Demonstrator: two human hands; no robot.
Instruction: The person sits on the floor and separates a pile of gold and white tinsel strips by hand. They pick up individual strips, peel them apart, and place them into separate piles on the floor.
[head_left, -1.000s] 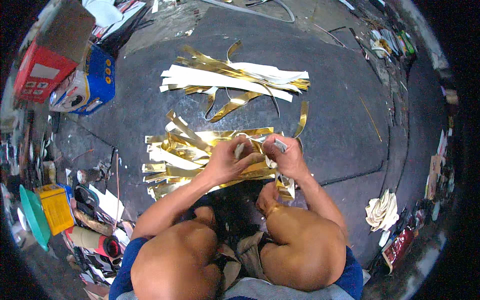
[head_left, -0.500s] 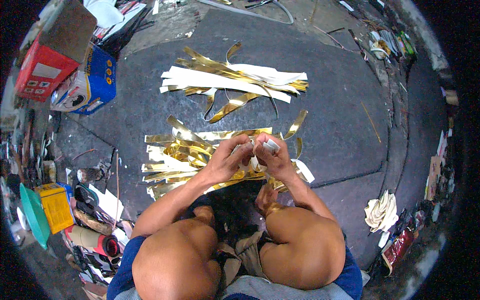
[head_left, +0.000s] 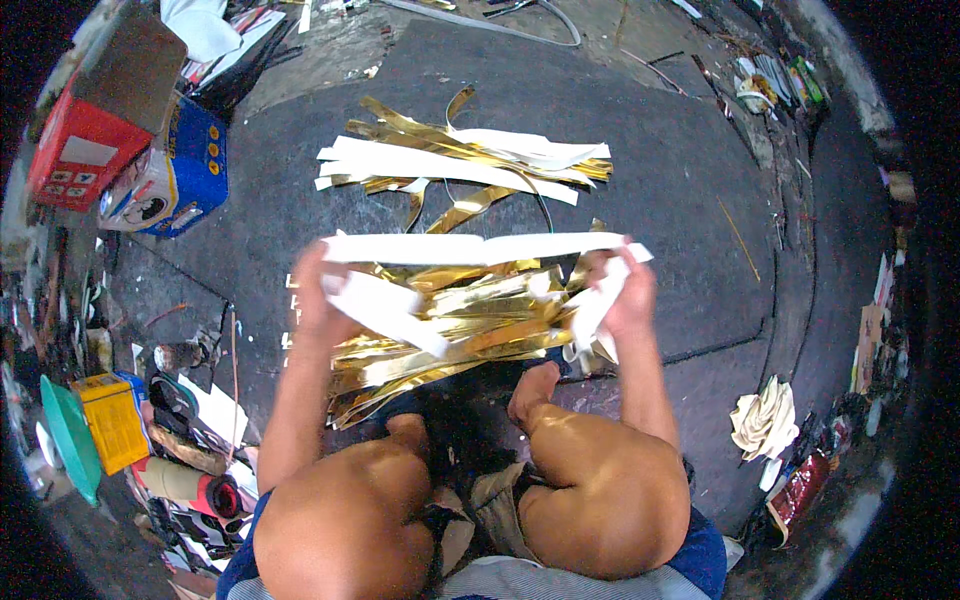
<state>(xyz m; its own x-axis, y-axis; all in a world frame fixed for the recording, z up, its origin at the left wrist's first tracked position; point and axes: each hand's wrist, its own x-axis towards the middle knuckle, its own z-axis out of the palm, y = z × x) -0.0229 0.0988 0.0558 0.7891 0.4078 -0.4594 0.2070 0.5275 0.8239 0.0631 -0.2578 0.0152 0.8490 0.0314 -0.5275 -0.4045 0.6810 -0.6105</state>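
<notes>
A white strip is stretched level between my two hands. My left hand, somewhat smeared by motion, is closed round its left end, and a loose white length hangs slanting from that grip. At the other end my right hand pinches the strip, with another white piece drooping below the fingers. Under and just nearer than the strip lies a pile of shiny gold strips, partly covered by it. Farther off, a second bundle of white and gold strips rests on the dark floor mat.
Red and blue boxes stand at the far left. Nearer on that side are a yellow box, a green dish-like piece and scattered scraps. A crumpled cream cloth lies at right, by a dark red packet.
My hands were together over the gold pile; now they are wide apart, drawing the white strip out straight between them. The far bundle stays where it was.
</notes>
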